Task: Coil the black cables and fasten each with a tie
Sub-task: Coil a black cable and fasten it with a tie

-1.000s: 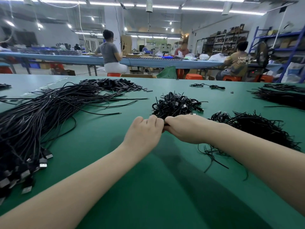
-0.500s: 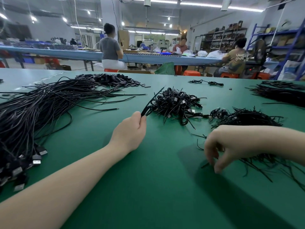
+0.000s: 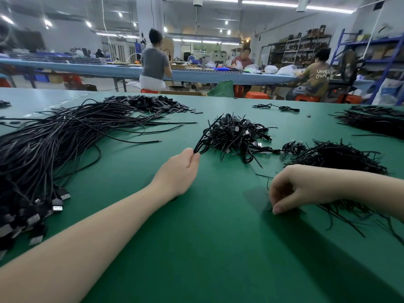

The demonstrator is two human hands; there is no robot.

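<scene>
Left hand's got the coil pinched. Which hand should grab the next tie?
Right. The right hand is already at the edge of the tie pile, fingers curled down on the mat, while the left hand is busy pinching the coil.

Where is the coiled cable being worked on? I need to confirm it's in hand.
In the head view, the coiled cable is pinched in the left hand, centre-left, just left of the pile of finished coils.

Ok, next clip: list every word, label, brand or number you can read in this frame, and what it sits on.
"UNKN OWN", partly cut off: back of the tan T-shirt of the person seated at the far table.
Boxes on the shelving at the back: any print too small and blurred to read.
Cable plugs at the left: no readable marking.
Nothing else legible.
</scene>
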